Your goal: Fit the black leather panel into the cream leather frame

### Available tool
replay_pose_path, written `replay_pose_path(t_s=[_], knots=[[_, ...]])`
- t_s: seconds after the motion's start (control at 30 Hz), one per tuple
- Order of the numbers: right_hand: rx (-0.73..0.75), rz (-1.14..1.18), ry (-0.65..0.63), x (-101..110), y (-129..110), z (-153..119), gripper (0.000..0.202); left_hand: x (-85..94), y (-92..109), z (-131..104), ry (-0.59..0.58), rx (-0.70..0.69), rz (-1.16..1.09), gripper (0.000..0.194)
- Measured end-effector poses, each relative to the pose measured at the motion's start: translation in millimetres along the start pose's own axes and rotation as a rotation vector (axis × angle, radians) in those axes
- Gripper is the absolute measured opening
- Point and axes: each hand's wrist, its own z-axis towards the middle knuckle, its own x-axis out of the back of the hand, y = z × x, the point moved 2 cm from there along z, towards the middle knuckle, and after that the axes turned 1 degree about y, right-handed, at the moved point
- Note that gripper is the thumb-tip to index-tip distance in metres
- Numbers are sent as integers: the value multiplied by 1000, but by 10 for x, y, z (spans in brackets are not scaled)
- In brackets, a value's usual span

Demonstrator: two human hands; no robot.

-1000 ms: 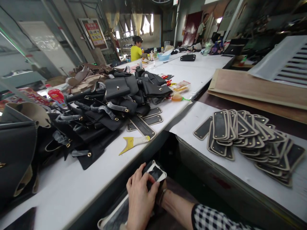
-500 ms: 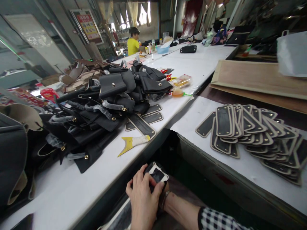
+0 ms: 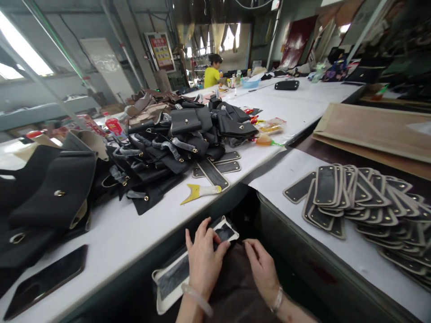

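The black panel (image 3: 173, 275) is pressed by the left hand (image 3: 204, 260), fingers bent; the right hand's (image 3: 263, 269) fingers are pinched, perhaps on dark cloth (image 3: 235, 282).

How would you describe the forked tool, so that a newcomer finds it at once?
On the long white table at the left, find the heap of black bags. Near the table's edge, the forked tool lies just in front of crossed black strips. Unlike these dark neighbours, it is yellow and white, with two points at one end.
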Motion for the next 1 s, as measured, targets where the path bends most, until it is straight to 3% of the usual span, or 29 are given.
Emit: replay_pose_path(t_s=[0.1,0.17,0.23,0.4,0.47,0.53,0.6,0.7,0.77,0.8,0.87,1.0], knots=[[426,-156,-5,119,-187,-215,30,20,-20,-74,38,-3,-2,8],[719,-342,-18,107,-293,-294,41,24,-29,-114,56,-3,-1,7],[883,-526,-10,45,-340,-303,52,31,-30,-144,72,-1,6,7],[979,-751,6,-131,-314,-286,53,87,-87,-291,180,-11,-33,11],[1007,-748,27,-172,-301,-319,50,100,-206,-462,316,-57,-90,13],[1034,-727,33,-200,-300,-347,49,67,-417,-730,551,-51,-191,10],[1044,-700,21,-221,-308,-352,49,-58,-714,-1057,840,150,-440,7],[1052,-656,-27,-255,-324,-334,51,-525,-1135,-1454,1113,930,-1298,6],[1063,-633,-60,-279,-320,-325,52,-847,-1205,-1482,1023,1195,-1642,8],[1067,-627,-73,-291,-310,-322,52,-977,-1194,-1424,932,1233,-1764,15],[1075,-629,-93,-312,-277,-320,52,-1171,-1118,-1218,795,1208,-1966,22],[1095,-649,-127,-355,-201,-317,53,-1308,-962,-754,761,1010,-2223,24]])
